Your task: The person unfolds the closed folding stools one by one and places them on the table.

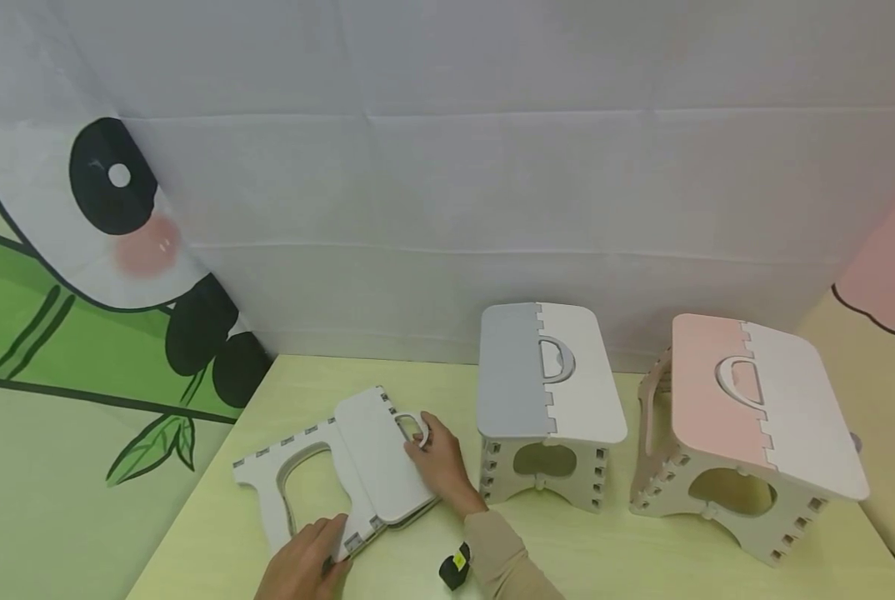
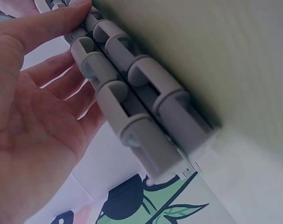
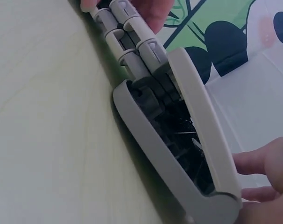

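Observation:
A white folding stool (image 1: 378,457), folded flat, lies on the table with its handle (image 1: 415,427) pointing to the far right. My right hand (image 1: 442,468) grips it at the handle, fingers on top. At the near edge, my left hand (image 1: 302,560) holds the stool's leg end. In the left wrist view the left thumb (image 2: 57,23) presses on the grey hinged edge (image 2: 127,102), with the other fingers against the face behind. The right wrist view shows the two folded seat halves (image 3: 151,140) slightly apart, with a dark gap between them.
A grey-and-white stool (image 1: 511,375) stands unfolded right of the hands. Farther right stands a pink-and-white one (image 1: 713,392). Beside the right sleeve is a small black object (image 1: 453,568) with a yellow label. A printed cloth (image 1: 447,183) hangs behind the table (image 1: 567,558).

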Tool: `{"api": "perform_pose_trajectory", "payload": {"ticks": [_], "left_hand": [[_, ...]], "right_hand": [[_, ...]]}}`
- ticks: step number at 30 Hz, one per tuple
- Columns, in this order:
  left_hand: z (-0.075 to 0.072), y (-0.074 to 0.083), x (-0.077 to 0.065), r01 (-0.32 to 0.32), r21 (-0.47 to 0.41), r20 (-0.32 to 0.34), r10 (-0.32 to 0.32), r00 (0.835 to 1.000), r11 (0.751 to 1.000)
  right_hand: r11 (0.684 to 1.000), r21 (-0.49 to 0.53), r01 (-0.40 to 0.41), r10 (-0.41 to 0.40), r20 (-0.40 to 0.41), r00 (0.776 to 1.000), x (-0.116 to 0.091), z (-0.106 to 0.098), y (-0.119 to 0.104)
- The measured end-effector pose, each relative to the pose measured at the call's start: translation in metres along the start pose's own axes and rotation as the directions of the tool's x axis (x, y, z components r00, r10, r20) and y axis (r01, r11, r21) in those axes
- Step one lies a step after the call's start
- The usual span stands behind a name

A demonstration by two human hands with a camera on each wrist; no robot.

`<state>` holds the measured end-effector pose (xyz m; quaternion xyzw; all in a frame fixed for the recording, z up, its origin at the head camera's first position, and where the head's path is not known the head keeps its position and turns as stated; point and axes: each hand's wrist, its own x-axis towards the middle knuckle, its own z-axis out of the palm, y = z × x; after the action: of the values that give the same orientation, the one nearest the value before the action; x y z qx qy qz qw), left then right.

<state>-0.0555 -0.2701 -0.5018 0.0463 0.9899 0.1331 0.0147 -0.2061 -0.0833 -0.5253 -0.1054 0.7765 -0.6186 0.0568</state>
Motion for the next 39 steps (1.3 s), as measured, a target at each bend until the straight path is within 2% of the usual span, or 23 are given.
{"api": "perform_pose_trajectory", "payload": {"ticks": [2,6,8,14,17,22,26,29,34,39], "left_hand": [[0.001,0.000,0.000,0.002,0.000,-0.001,-0.002,1.000,1.000],[0.003,0.001,0.000,-0.024,0.025,-0.061,0.025,0.998,0.999],[0.002,0.001,0.000,-0.026,0.036,-0.069,0.029,0.997,0.999],[0.001,0.004,0.000,-0.019,0.051,-0.045,0.022,0.999,0.998],[0.000,0.005,0.000,-0.016,0.049,-0.050,0.018,0.999,0.999],[-0.001,0.005,0.000,0.003,0.012,-0.003,-0.003,1.000,1.000],[-0.001,0.006,0.000,0.005,0.013,0.008,-0.005,1.000,1.000],[-0.002,0.006,0.000,0.005,0.024,0.002,-0.005,1.000,1.000],[-0.004,0.006,-0.001,0.019,0.001,0.033,-0.019,0.999,1.000],[-0.005,0.005,-0.002,0.035,-0.008,0.001,-0.035,0.999,0.999]], "right_hand": [[0.999,0.040,-0.024,0.024,-0.007,1.000,0.002,-0.001,0.001],[0.989,0.122,-0.087,0.091,-0.029,0.995,0.005,-0.002,0.002],[0.982,0.153,-0.113,0.120,-0.036,0.992,0.006,-0.003,0.003],[0.970,0.186,-0.159,0.170,-0.045,0.985,0.007,-0.004,0.006],[0.966,0.201,-0.164,0.178,-0.052,0.983,0.007,-0.005,0.005],[0.950,0.253,-0.182,0.200,-0.046,0.979,0.009,-0.006,0.003],[0.942,0.277,-0.189,0.204,-0.028,0.978,0.010,-0.007,0.001],[0.941,0.280,-0.191,0.204,-0.018,0.979,0.009,-0.008,0.000],[0.942,0.272,-0.197,0.206,-0.001,0.979,0.008,-0.009,-0.004],[0.942,0.279,-0.185,0.194,-0.006,0.981,0.010,-0.009,-0.011]]}}
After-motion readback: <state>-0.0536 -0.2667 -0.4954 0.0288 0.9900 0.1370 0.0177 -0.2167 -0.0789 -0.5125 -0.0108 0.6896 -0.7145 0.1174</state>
